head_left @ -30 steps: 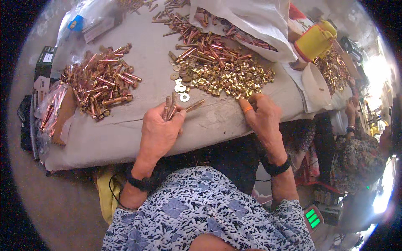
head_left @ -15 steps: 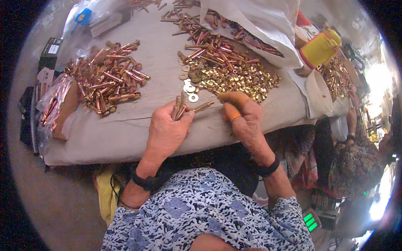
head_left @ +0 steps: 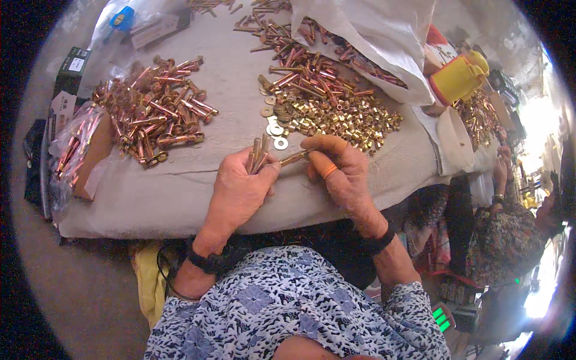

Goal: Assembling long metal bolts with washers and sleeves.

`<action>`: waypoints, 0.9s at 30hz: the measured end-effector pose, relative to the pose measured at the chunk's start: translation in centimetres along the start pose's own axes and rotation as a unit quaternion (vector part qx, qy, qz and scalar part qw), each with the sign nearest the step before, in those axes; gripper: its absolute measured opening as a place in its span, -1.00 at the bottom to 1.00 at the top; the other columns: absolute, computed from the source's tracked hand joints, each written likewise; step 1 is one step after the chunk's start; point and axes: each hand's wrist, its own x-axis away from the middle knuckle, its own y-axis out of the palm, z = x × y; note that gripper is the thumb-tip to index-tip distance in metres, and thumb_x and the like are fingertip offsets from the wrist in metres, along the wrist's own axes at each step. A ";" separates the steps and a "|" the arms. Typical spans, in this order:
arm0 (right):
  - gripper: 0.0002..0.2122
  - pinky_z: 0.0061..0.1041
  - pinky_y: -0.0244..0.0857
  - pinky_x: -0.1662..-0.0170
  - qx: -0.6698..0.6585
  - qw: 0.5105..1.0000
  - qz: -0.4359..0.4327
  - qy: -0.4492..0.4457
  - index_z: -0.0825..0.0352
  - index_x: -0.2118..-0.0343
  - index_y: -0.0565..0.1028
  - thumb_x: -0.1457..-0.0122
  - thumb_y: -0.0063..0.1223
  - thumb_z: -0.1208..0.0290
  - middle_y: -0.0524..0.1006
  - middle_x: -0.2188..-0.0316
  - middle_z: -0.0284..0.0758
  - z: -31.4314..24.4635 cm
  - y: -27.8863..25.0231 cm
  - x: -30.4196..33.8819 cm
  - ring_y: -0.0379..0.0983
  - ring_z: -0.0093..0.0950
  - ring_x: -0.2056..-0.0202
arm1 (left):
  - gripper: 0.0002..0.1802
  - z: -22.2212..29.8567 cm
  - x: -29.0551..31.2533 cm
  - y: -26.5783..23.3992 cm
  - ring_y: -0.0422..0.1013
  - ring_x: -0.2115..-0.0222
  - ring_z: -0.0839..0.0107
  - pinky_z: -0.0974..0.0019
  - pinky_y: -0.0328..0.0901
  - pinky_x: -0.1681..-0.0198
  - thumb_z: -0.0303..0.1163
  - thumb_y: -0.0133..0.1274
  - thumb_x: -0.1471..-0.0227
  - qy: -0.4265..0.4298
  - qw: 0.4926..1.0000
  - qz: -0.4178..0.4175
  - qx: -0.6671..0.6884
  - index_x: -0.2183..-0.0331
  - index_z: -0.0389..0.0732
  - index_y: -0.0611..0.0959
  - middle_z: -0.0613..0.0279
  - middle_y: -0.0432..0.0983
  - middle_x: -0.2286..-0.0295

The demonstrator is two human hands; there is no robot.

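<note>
My left hand is closed around several metal bolts, which stick up out of the fist. Between its thumb and fingers one more bolt points out to the right. My right hand pinches the free end of that bolt. Orange finger covers sit on its thumb and index finger. Whether a small part is also in the pinch is hidden. Just beyond the hands lie a heap of brass-coloured nuts and several flat washers.
A pile of coppery bolts with nuts lies at the left, beside an open carton. Loose bolts spill from a white sack. At right are a yellow container, a white bowl and another person's arm.
My right hand has moved slightly left and down, and its fingers have closed onto the end of the outstretched bolt. The left hand stays nearly in place with its bolts.
</note>
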 end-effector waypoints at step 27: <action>-0.86 -0.53 0.29 0.45 0.087 0.995 -0.044 -0.037 0.36 0.37 0.47 -0.04 0.00 0.42 0.49 0.57 -0.27 -0.1 -1.2 -1.5 0.41 -0.48 0.56 | -0.87 -0.1 0.2 0.3 0.21 0.77 0.67 0.55 0.08 0.74 -0.40 0.02 0.06 -0.012 1.000 0.011 0.009 0.49 -0.26 0.51 0.40 0.33 0.75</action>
